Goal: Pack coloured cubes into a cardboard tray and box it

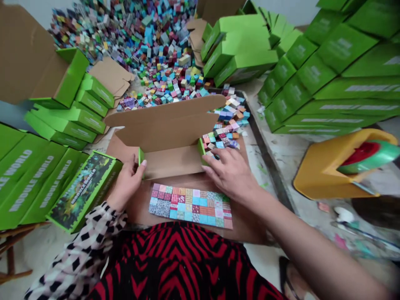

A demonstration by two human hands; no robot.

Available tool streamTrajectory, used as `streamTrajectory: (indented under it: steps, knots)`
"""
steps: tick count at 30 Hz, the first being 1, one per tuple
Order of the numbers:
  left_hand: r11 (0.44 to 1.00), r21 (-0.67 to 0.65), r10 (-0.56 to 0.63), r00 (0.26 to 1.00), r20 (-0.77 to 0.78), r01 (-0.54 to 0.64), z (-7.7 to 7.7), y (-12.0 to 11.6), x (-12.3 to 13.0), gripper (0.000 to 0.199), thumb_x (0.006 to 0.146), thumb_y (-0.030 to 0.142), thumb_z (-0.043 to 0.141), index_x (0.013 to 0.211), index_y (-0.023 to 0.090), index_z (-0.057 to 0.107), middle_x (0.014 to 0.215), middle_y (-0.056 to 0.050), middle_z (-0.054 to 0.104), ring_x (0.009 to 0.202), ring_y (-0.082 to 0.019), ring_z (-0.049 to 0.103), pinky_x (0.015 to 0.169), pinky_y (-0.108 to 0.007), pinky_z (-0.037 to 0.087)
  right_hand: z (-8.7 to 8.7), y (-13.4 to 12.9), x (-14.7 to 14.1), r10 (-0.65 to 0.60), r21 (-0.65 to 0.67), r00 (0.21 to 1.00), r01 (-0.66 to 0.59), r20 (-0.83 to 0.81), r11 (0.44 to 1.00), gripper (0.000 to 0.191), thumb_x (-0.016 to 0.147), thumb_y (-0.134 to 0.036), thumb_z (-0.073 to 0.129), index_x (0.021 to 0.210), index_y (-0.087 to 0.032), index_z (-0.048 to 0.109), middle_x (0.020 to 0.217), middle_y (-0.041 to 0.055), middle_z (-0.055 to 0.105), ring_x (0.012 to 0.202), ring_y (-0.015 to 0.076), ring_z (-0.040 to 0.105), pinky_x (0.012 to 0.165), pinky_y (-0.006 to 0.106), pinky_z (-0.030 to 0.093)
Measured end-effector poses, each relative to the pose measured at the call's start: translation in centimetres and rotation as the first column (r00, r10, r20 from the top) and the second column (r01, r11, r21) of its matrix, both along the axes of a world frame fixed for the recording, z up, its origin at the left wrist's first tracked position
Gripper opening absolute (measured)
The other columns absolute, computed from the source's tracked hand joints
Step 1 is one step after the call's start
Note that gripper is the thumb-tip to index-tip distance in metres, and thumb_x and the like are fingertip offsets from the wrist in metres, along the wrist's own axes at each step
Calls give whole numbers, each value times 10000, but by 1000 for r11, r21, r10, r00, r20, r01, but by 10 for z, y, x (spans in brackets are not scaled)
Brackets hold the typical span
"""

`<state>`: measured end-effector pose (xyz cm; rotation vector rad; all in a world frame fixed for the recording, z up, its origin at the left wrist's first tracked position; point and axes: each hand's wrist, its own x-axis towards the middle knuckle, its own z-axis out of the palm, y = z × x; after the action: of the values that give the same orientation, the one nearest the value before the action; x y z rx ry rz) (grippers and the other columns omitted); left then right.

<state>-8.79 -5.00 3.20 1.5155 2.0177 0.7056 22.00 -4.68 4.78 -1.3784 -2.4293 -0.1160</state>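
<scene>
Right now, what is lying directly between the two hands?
In the head view, an open cardboard box sits between the left hand and the right hand, one at each end.

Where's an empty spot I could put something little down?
The open box has bare floor between the left hand and right hand. The pale strip between the dark rim and yellow holder looks mostly free too. It's crowded behind, with heaped blocks, and at both sides, with green boxes.
</scene>
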Motion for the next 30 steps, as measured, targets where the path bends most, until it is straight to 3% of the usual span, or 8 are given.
streamTrajectory:
  steps: [2, 5, 8, 11, 14, 17, 24, 30]
  knots:
    - [994, -40, 109, 986, 126, -104, 0, -20, 0, 572, 828, 573, 504, 1217, 153, 493, 923, -74, 613, 709, -177, 615, 649, -314, 492, 9, -16, 14, -3, -89, 993, -7, -116, 996, 344, 960, -359, 406, 1084, -157, 656, 1047, 132, 600, 963, 241, 550, 854, 392, 473]
    - [987, -77, 151, 974, 172, -139, 4, -56, 3, 478, 818, 586, 527, 1054, 170, 506, 816, -29, 599, 627, -158, 603, 597, -304, 502, 16, -48, 31, -16, -341, 992, -27, -121, 940, 359, 928, -431, 452, 1152, -202, 614, 1075, 110, 581, 878, 215, 603, 713, 344, 519]
    - [977, 38, -206, 975, -84, 209, 12, -83, 10, 358, 816, 513, 579, 957, 185, 561, 941, -73, 601, 892, -227, 613, 797, -399, 508, 13, -76, 35, -42, -509, 999, 52, 31, 859, 652, 794, -511, 606, 1369, -244, 452, 1287, 151, 485, 949, 288, 621, 634, 376, 536]
    - [847, -15, -503, 792, -347, 531, 19, -88, 17, 562, 750, 535, 657, 1197, 218, 532, 1268, -129, 521, 1145, -323, 505, 942, -519, 429, 4, -87, 27, -69, -579, 990, 127, 121, 805, 817, 719, -473, 667, 1441, -246, 358, 1391, 175, 396, 1036, 339, 601, 656, 402, 548]
    - [748, -166, -652, 666, -363, 642, 21, -80, 21, 791, 743, 530, 669, 1396, 229, 341, 1417, -154, 415, 1208, -345, 468, 953, -538, 420, -2, -88, 19, -59, -623, 988, 136, 143, 770, 757, 743, -438, 637, 1429, -248, 378, 1412, 153, 377, 986, 311, 628, 674, 403, 553]
    - [704, -248, -707, 623, -333, 666, 21, -72, 22, 842, 753, 445, 668, 1449, 222, 249, 1425, -164, 386, 1216, -339, 469, 964, -522, 426, -4, -85, 16, -34, -643, 989, 117, 141, 757, 718, 769, -454, 604, 1421, -252, 383, 1405, 132, 390, 941, 286, 641, 677, 400, 554]
    - [682, -338, -731, 615, -295, 649, 25, -66, 29, 867, 694, 413, 679, 1443, 200, 297, 1299, -154, 395, 1072, -319, 555, 907, -469, 496, -5, -82, 11, 2, -622, 990, 87, 140, 778, 830, 718, -515, 627, 1445, -228, 351, 1414, 157, 371, 1103, 344, 560, 758, 426, 545]
    - [735, -342, -678, 632, -375, 586, 26, -70, 18, 734, 735, 431, 641, 1367, 162, 381, 1273, -161, 425, 979, -285, 609, 841, -434, 539, -8, -80, 3, -4, -624, 986, 108, 166, 774, 735, 757, -510, 580, 1411, -222, 408, 1376, 159, 412, 1003, 315, 606, 726, 414, 540]
